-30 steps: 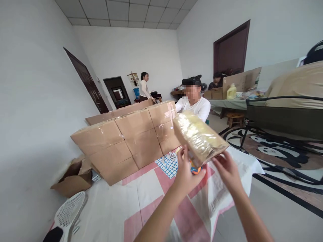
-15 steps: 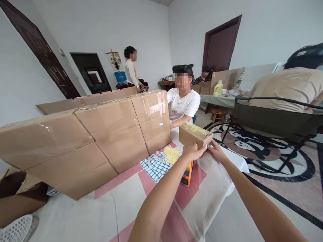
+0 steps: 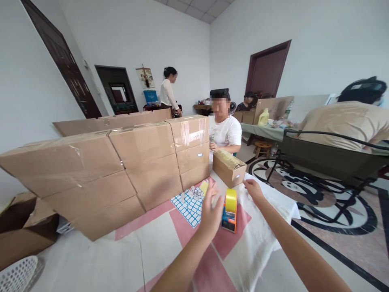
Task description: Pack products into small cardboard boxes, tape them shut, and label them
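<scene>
Right of centre in the frame, the taped cardboard box (image 3: 227, 169) was seen on the cloth-covered bench (image 3: 158, 235). Beside its lower right corner the right hand (image 3: 254, 191) was held; whether its grip was closed could not be told. Nearer the centre, the left hand (image 3: 210, 211) was held with grip slack, fingers parted, between the label sheet (image 3: 186, 207) and the tape dispenser (image 3: 230, 211).

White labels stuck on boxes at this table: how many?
2: one label on the near end of the loose box, another on the middle box in the rightmost column of the stack. Hidden faces may carry more.
</scene>
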### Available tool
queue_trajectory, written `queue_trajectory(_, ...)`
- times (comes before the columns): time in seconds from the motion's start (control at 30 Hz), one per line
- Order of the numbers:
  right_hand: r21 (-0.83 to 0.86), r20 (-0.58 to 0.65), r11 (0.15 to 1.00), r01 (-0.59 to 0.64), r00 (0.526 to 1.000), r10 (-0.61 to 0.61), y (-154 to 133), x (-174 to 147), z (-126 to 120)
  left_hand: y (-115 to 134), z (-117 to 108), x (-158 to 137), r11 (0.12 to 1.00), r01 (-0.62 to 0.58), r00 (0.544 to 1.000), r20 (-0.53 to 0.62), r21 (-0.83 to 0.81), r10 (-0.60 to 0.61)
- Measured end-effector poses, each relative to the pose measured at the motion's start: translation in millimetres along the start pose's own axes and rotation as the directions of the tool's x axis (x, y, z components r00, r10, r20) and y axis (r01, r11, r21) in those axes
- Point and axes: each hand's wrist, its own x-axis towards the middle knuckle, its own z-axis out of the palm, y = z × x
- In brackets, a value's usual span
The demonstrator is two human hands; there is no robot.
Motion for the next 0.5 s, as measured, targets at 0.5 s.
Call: queue_trajectory(0.5, 0.458, 0.646, 0.82, 0.344, 0.505, -0.573, -219, -290, 212, -10, -415, -257, 0.765, 0.423, 0.477, -0.837, 0.485, 0.267)
